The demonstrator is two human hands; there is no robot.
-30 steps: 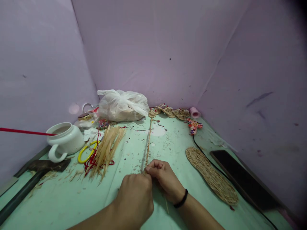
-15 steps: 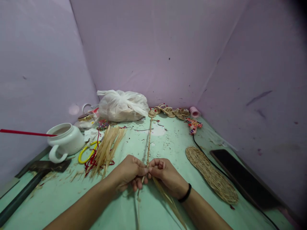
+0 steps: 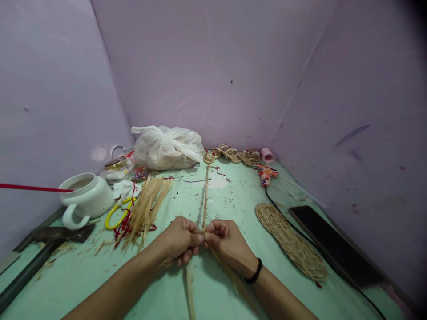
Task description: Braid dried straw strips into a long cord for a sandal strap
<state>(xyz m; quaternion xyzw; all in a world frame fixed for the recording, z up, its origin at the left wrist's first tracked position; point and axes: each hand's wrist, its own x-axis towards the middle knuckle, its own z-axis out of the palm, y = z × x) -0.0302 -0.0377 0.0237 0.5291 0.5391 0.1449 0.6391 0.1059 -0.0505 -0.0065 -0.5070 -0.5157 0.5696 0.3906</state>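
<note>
A thin straw braid (image 3: 206,195) runs from the back of the table straight toward me. At its near end my left hand (image 3: 183,240) pinches the strands from the left. Fingertip to fingertip with it, my right hand (image 3: 224,242), with a black band on the wrist, pinches the braid from the right. Loose straw strands (image 3: 190,289) trail below my hands toward the front edge. What lies exactly between the fingertips is hidden.
Left: straw bundle (image 3: 147,209), yellow-handled scissors (image 3: 111,220), white pot (image 3: 90,195), hammer (image 3: 43,249). Back: white plastic bag (image 3: 168,149), small woven sandals (image 3: 230,154), pink roll (image 3: 267,155). Right: woven sole (image 3: 290,240), beaded piece (image 3: 266,173), black phone (image 3: 333,242), black cable (image 3: 302,235).
Both hands remain at the braid's near end, fingertips drawn a little closer together. The loose strands below have shifted. The whole view has slid slightly.
</note>
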